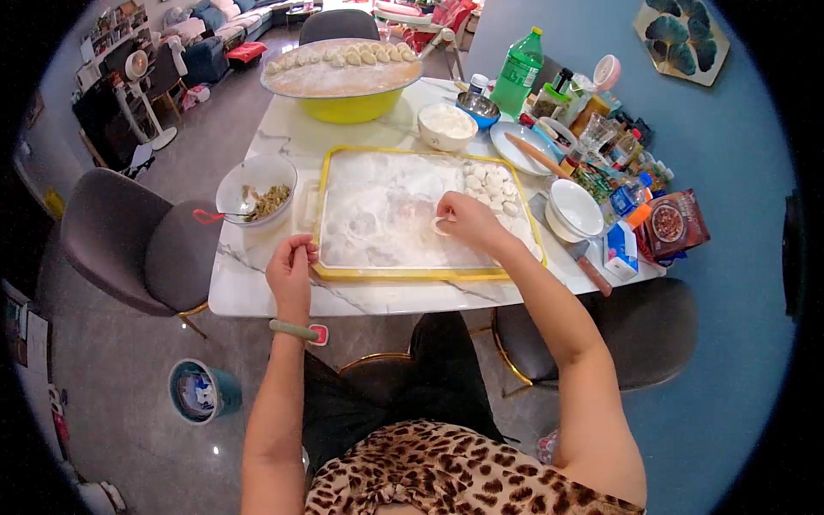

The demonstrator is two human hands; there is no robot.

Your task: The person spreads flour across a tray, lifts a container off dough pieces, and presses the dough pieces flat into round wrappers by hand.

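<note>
My right hand (pixel 472 221) is over the floured board (pixel 330 215), its fingers pinched on a small flat piece of white dough (pixel 439 226). Several pieces of dough (pixel 491 184) lie close together along the board's right side. At the board's left front corner is my left hand (pixel 292 266), closed, with thumb and fingers pressed together. Whatever it may hold is hidden. A white bowl of chopped filling (pixel 268 199), with a red-handled utensil (pixel 209 216) in it, stands beyond that hand.
Behind the board, a round tray of dumplings (pixel 343 64) rests on a yellow-green basin (pixel 350 108). A flour bowl (pixel 448 125), a rolling pin (pixel 536 154), a white bowl (pixel 573 211) and a green bottle (pixel 518 73) stand right. Below the table's front edge is a bin (pixel 225 390).
</note>
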